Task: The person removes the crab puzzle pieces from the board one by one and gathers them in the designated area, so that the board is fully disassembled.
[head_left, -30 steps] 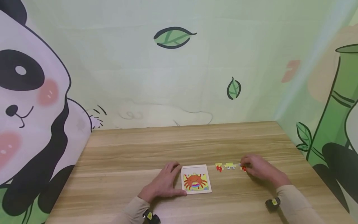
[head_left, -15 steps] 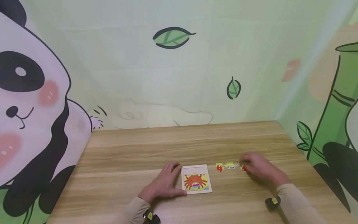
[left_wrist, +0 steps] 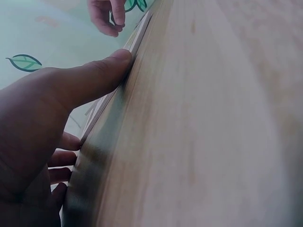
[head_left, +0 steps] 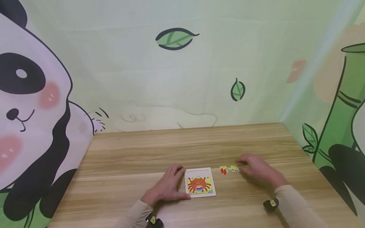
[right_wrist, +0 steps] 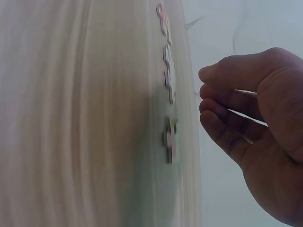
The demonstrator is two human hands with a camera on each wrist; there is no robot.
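Wooden tabletop (head_left: 154, 148): left grip (head_left: 169, 186) holds the crab puzzle (head_left: 199, 183) leftside; right grip (head_left: 259, 167), relaxed and empty, hovers near loose pieces (head_left: 223, 170)

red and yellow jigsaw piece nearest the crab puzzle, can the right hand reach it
Probably yes: the right hand is close by, and only a flat yellow and white jigsaw piece lies between it and that red piece.

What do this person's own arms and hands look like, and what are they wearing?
The left hand and right hand are bare, without gloves. The left sleeve and right sleeve are long and beige. At the wrists sit a left black device and right black device, each with a yellow patch, its markings too small to read.
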